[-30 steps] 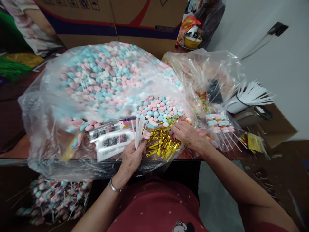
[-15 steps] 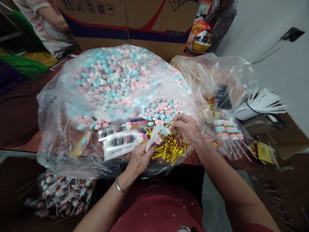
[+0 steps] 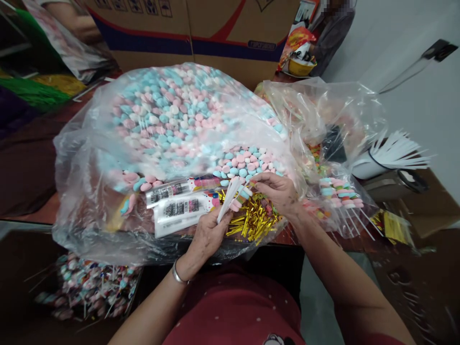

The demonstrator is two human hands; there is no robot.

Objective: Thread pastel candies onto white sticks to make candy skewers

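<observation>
My left hand (image 3: 211,230) is closed round a bundle of white sticks (image 3: 227,199). Pink, blue and white candies (image 3: 241,199) are threaded on sticks at the bundle's right side. Beyond them, my right hand (image 3: 275,189) pinches at the tips of the threaded sticks; what lies between its fingertips is too small to make out. Gold twist ties (image 3: 249,227) lie in a pile just below both hands. Loose pink, blue and white candies (image 3: 247,160) spill from the mouth of a large clear bag (image 3: 82,153). White printed packets (image 3: 183,211) rest left of the sticks.
A large cardboard box (image 3: 201,52) stands behind the bag. To the right are finished candy skewers (image 3: 341,191), a container of white sticks (image 3: 370,165) and a dark-lidded jar (image 3: 398,184). Wrapped skewers (image 3: 97,287) fill a box at lower left. Two other people are at the back.
My right hand has shifted slightly left and down, its fingertips closer to the threaded sticks. The small yellow candy in its pinch no longer shows clearly. My left hand keeps its hold.
</observation>
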